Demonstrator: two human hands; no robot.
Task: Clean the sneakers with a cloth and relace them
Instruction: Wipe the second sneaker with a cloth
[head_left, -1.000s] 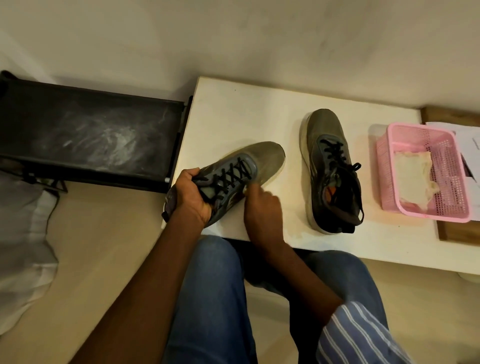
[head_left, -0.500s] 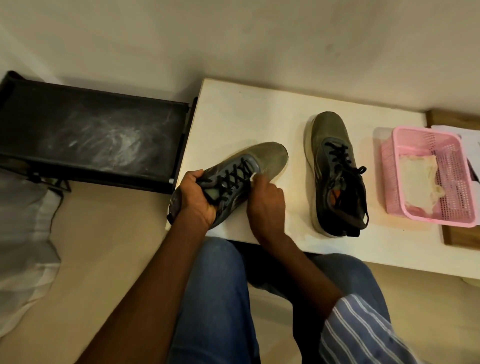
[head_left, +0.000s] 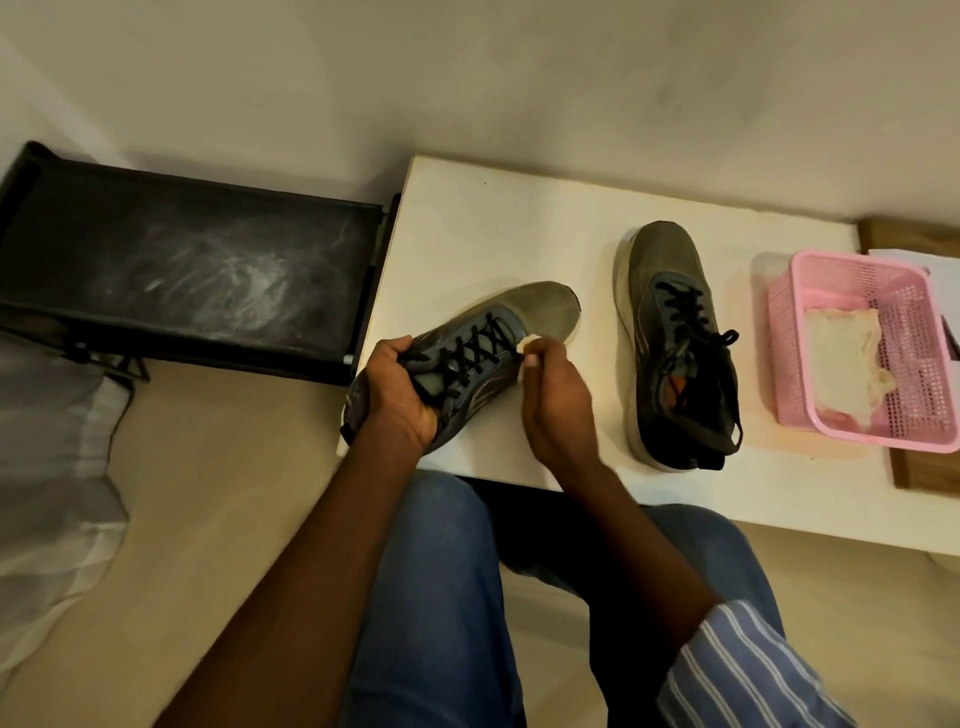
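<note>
On the table, one held sneaker lies left of the second sneaker, a basket containing a cloth farther right.

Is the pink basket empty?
No, the pink basket on the white table holds a pale folded cloth lying on its bottom.

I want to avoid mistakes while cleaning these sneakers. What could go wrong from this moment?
1. The held sneaker has its heel past the table edge, carried only by the left hand; if that grip loosens, it may drop.
2. The right hand pinches only a small cloth piece beside the black laces, so it may snag them.
3. The other sneaker has loose laces near the working elbow and could be dragged.
</note>
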